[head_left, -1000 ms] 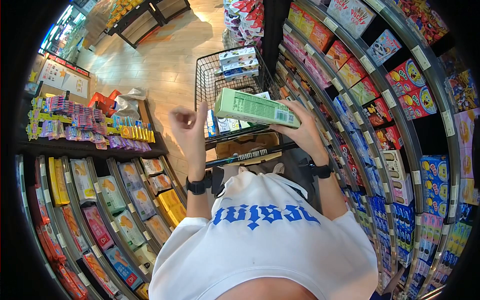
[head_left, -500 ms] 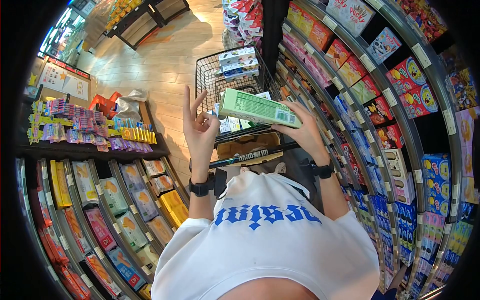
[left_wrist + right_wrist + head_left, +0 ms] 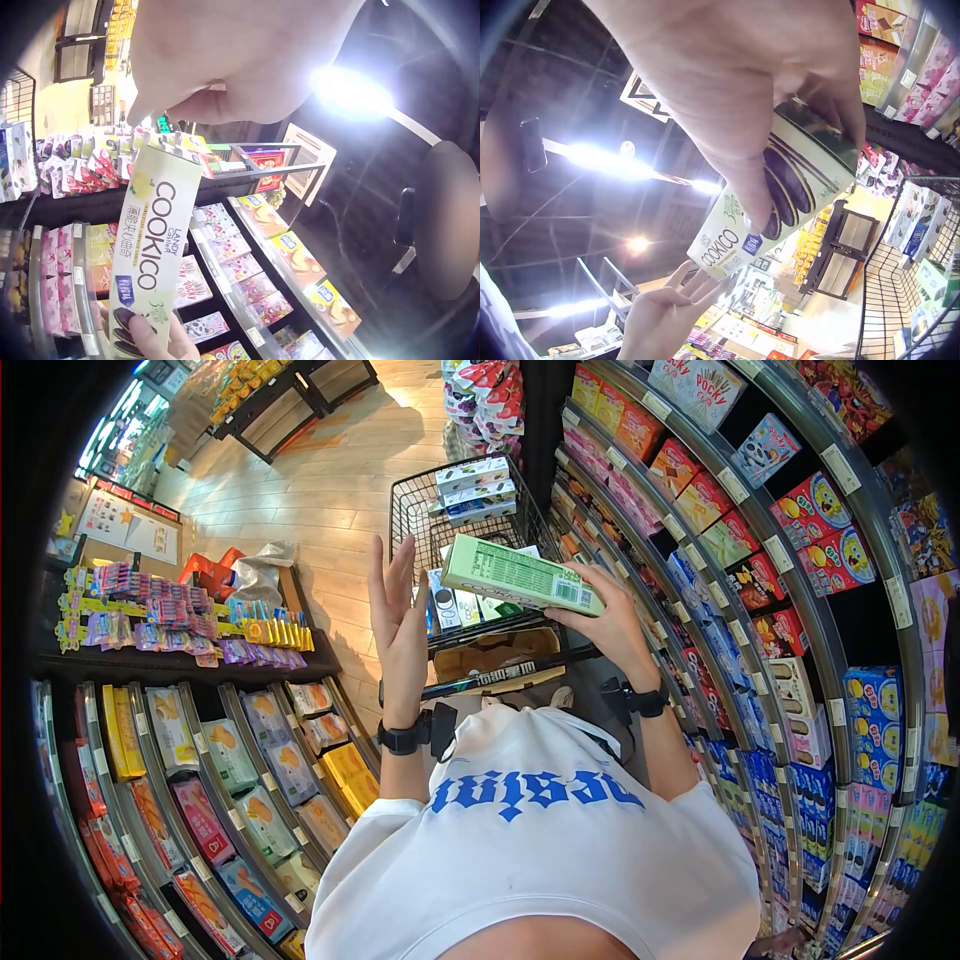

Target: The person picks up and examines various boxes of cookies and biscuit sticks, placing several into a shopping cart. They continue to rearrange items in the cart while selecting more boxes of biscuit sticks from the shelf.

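My right hand (image 3: 607, 622) grips one end of a long pale green box (image 3: 515, 576) above the cart's near part. In the left wrist view, the box (image 3: 154, 247) shows "COOKICO" and dark sandwich cookies, with the right thumb across its lower front. The right wrist view has the right hand (image 3: 742, 97) wrapped round the cookie end of the box (image 3: 780, 195). Raised to the left of the box, my left hand (image 3: 400, 640) holds nothing, its fingers extended upward. It appears beyond the box's far end in the right wrist view, where contact cannot be told.
A black wire cart (image 3: 410, 500) ahead holds several boxes (image 3: 478, 488). Snack shelves (image 3: 735, 485) curve along the right; packaged goods (image 3: 262, 820) fill shelves at the lower left. Small hanging packets (image 3: 165, 600) are on a display at the left, and bagged goods (image 3: 484, 405) stand beyond the cart.
The left hand's fingers went from curled, to thumb and index close together, to extended. It has shifted slightly right from its first position. The right hand and green box have barely moved.
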`<state>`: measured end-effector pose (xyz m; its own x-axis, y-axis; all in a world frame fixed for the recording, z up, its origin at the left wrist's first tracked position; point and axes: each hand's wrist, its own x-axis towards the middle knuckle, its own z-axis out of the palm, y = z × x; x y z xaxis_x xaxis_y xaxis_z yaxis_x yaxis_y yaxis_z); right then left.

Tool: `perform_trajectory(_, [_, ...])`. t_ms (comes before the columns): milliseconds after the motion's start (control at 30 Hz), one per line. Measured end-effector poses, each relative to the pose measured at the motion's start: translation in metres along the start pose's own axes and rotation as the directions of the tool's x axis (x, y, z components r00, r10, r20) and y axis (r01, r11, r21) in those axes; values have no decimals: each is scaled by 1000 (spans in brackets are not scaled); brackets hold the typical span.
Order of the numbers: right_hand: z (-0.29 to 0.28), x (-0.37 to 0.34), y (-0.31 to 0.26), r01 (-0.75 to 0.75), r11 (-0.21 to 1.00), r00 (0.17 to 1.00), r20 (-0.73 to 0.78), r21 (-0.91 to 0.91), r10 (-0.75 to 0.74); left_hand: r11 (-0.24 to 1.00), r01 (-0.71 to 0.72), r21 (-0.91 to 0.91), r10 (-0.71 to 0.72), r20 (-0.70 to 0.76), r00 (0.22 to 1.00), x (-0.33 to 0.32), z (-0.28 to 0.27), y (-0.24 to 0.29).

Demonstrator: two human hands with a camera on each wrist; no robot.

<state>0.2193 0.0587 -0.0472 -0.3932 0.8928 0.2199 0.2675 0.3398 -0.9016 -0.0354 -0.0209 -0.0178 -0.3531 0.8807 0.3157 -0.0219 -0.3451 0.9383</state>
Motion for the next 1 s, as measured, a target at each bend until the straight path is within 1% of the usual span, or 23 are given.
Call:
perform_trajectory(67, [0, 0, 0, 12, 1000, 1000, -5, -22, -12, 1000, 5, -25, -5, 1, 1000, 0, 2, 0])
perform_trajectory(133, [0, 0, 2, 14, 1000, 1000, -2, -28, -14, 964, 116, -239, -122, -9, 993, 0, 2, 1])
perform_trajectory(167, [0, 0, 3, 16, 999, 1000, 1, -36, -16, 964, 117, -238, -123, -9, 992, 0, 0, -3])
perform_trajectory(233, [0, 0, 1, 7, 1000, 1000, 20, -22, -6, 956, 213, -202, -192, 119, 974, 1, -6, -12])
perform_trajectory(300, [-1, -1, -1, 0, 1000, 999, 37, -9, 0, 953, 233, -193, -218, 94, 971, 0, 1, -13])
perform_trajectory(367, [-2, -4, -2, -157, 974, 974, 191, 161, 125, 965, 234, 115, -240, 41, 970, -3, 16, 0])
perform_trajectory(400, [-3, -5, -1, -161, 974, 973, 192, 160, 129, 964, 237, 120, -238, -2, 971, -2, 18, -5])
perform_trajectory(433, [-4, -6, 1, -174, 968, 963, 238, 180, 129, 963, 242, 118, -243, -2, 970, 0, 18, -8])
perform_trajectory(467, [-4, -7, 4, -189, 961, 951, 281, 202, 128, 951, 287, 113, -285, -35, 958, 1, 16, -11])
perform_trajectory(500, [-3, -8, 8, -194, 960, 951, 279, 201, 134, 937, 332, 106, -326, -67, 943, 1, 15, -13])
perform_trajectory(567, [-4, -6, 15, -333, 854, 923, 323, 399, 209, 929, 358, 91, -352, -80, 933, 1, 16, -14])
perform_trajectory(600, [-6, -6, 10, -383, 808, 906, 353, 447, 234, 921, 380, 87, -371, -103, 923, 1, 16, -16])
perform_trajectory(633, [-7, -7, 12, -383, 808, 906, 350, 447, 236, 912, 402, 83, -390, -126, 912, 2, 15, -20])
perform_trajectory(700, [-6, -9, 23, -394, 861, 917, 202, 323, 344, 905, 414, 96, -399, -141, 906, 2, 13, -32])
perform_trajectory(767, [-6, -10, 30, -388, 867, 919, 197, 313, 340, 866, 485, 119, -459, -194, 867, 3, 15, -37])
perform_trajectory(800, [-6, -12, 31, -412, 839, 910, 215, 355, 355, 865, 488, 118, -463, -192, 866, 4, 17, -36])
perform_trajectory(833, [-7, -13, 31, -435, 809, 900, 233, 395, 369, 839, 511, 188, -479, -190, 857, 4, 18, -35])
perform_trajectory(867, [-7, -14, 31, -439, 808, 897, 235, 392, 373, 808, 531, 256, -496, -189, 847, 4, 19, -35])
perform_trajectory(900, [-8, -14, 29, -443, 805, 896, 208, 394, 391, 806, 535, 253, -500, -192, 844, 4, 16, -37])
perform_trajectory(967, [-11, -14, 37, -452, 802, 892, 186, 390, 412, 672, 600, 435, -649, -46, 760, 1, 8, -48])
perform_trajectory(1000, [-15, -12, 55, -512, 784, 858, 167, 351, 485, 656, 604, 453, -675, -7, 738, -4, 7, -60])
